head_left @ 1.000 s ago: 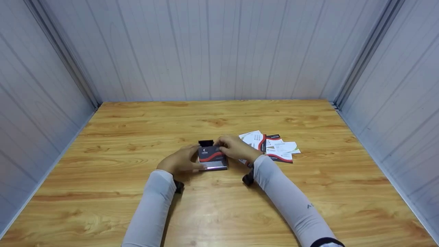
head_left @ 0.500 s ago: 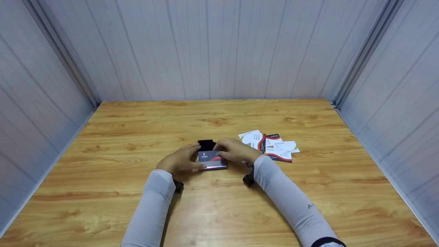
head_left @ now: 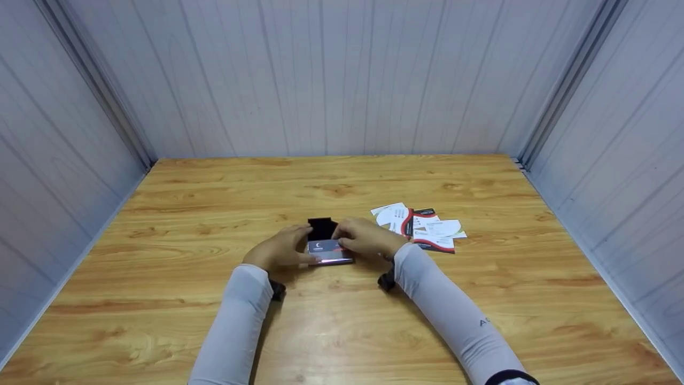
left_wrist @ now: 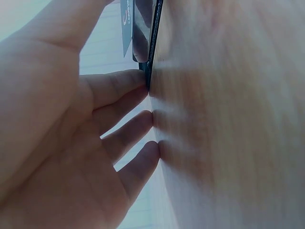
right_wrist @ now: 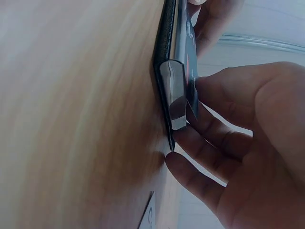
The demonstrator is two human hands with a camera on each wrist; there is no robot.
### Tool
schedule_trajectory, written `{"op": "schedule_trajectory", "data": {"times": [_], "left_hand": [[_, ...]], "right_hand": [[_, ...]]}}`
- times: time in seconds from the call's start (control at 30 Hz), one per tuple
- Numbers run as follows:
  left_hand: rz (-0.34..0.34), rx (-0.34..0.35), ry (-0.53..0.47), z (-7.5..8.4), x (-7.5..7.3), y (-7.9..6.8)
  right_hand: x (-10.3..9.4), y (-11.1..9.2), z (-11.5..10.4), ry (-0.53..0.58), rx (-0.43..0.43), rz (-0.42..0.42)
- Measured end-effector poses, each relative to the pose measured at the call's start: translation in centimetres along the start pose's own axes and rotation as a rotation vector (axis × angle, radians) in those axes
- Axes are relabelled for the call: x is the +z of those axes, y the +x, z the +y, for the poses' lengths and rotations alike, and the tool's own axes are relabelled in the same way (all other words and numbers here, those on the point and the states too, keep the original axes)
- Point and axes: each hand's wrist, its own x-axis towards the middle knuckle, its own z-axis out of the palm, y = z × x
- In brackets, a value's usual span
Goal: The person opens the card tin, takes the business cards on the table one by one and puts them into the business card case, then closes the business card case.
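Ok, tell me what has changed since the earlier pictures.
The dark card has slid toward the person, deeper into the silver case, baring more of the black flap; the right hand has moved slightly with it. No new grip or release shows. The left hand at the case and the loose cards on the table stayed put.

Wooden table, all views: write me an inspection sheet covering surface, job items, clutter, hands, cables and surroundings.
Surface: wood-grain table, reflecting light toward the front; no spills seen.
Job items: open card case with a dark card at its opening, insertion depth unclear; loose printed cards overlapping to the right.
Clutter: nothing seen.
Hands: left hand grips the case's left side; right hand pinches the dark card.
Cables: nothing seen.
Surroundings: pale panelled walls behind and either side.
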Motion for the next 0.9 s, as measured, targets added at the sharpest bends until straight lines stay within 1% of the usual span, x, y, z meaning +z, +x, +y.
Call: {"op": "schedule_trajectory", "data": {"times": [0.2, 0.43, 0.67, 0.9], "left_hand": [[-0.001, -0.012, -0.001, 0.09, 0.04, -0.02], [-0.010, 0.004, 0.011, 0.01, 0.05, 0.01], [-0.013, -0.008, -0.002, -0.06, 0.00, 0.09], [-0.014, -0.010, -0.002, 0.11, -0.08, 0.03]], "right_hand": [[0.07, -0.08, -0.09, -0.031, -0.014, 0.005], [0.11, -0.18, -0.13, -0.048, -0.007, -0.001], [0.24, -0.01, 0.09, -0.064, -0.057, 0.010], [0.21, -0.06, -0.08, -0.068, -0.032, -0.004]]}}
